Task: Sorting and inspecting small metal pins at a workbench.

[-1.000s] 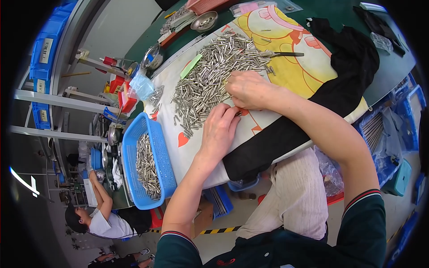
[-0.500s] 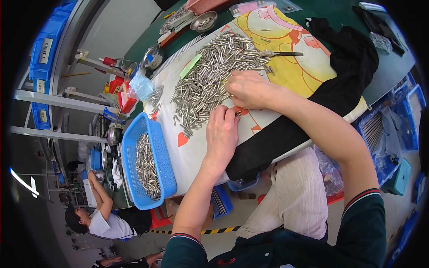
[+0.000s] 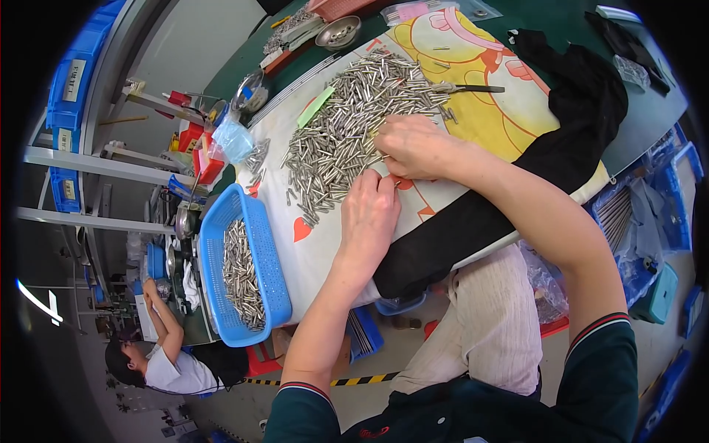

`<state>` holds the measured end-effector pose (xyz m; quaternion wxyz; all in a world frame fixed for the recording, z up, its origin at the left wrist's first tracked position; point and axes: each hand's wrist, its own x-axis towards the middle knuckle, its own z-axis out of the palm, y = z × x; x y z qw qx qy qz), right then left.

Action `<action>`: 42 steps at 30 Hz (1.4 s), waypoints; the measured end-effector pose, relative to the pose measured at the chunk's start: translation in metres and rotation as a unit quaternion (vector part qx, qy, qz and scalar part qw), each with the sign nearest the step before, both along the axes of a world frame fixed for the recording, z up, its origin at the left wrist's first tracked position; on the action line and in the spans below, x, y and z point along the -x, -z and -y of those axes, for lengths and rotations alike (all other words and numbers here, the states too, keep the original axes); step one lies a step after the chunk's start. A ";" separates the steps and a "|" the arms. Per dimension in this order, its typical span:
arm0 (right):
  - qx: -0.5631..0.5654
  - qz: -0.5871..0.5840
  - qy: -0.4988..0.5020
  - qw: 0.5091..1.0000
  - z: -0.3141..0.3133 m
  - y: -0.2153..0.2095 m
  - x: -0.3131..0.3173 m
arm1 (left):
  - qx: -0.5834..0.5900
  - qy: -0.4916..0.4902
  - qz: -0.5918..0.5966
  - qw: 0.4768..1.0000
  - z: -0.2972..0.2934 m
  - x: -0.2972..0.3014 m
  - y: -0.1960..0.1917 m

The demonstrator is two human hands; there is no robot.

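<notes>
A heap of small metal pins (image 3: 347, 111) is spread over a cloth (image 3: 295, 255) printed with cartoon figures. At the heap's near right edge, my right hand (image 3: 413, 148) is closed, its fingertips curled down and hiding whatever they pinch. My left hand (image 3: 369, 218) is just below and to the left, fingers bent and pinched together. A tiny dark metallic end shows by its fingertips, close under the right hand; most of it is covered. A green slip (image 3: 315, 107) lies on the heap's left side. Pliers (image 3: 465, 88) with dark handles rest at its right.
A blue basket (image 3: 277, 280) holding more pins stands left of the cloth. Black fabric (image 3: 458, 229) runs along the near edge and up the right side. A metal bowl (image 3: 338, 33) sits at the back. Another person (image 3: 177, 369) sits at the far left.
My left hand has shifted slightly up and right, closer to my right hand. The right hand has barely moved. Part of another person at the lower left has left the view.
</notes>
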<state>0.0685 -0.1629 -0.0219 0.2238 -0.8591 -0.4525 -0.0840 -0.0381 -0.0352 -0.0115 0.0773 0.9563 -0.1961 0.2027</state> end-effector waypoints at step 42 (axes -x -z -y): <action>0.018 0.004 0.019 1.000 0.003 0.002 -0.002 | 0.348 -0.029 -0.058 0.935 -0.007 -0.015 0.011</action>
